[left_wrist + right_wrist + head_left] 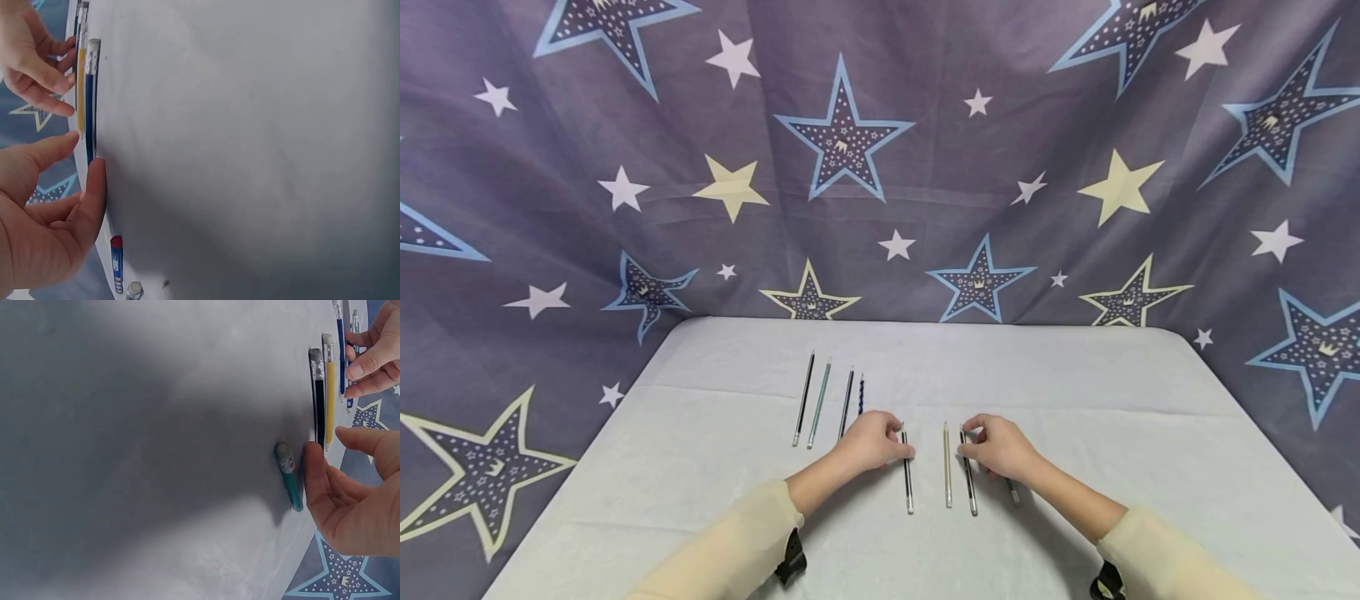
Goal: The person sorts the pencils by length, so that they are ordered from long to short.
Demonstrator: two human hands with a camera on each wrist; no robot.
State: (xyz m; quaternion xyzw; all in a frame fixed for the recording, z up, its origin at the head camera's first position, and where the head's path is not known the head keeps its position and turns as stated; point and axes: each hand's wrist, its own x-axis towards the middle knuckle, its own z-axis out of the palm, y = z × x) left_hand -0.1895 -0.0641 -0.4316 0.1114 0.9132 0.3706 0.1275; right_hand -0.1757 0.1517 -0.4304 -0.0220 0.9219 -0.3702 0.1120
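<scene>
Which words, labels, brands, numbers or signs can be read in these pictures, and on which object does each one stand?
No word, brand or number can be read.
Blue item with a red end: pale marks, too small and blurred to read.
Green pencil: a reddish mark near one end, too blurred to read.
Backdrop: only crown and star pictures, no readable letters.

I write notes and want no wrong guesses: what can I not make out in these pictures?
Head view: far end of the rightmost pencil, hidden by the right hand.
Head view: lettering on the dark pencil just right of the left hand, too small.
Head view: near edge of the table, cut off below.
Left wrist view: rest of the silver-ended item, cut off by the bottom edge.
</scene>
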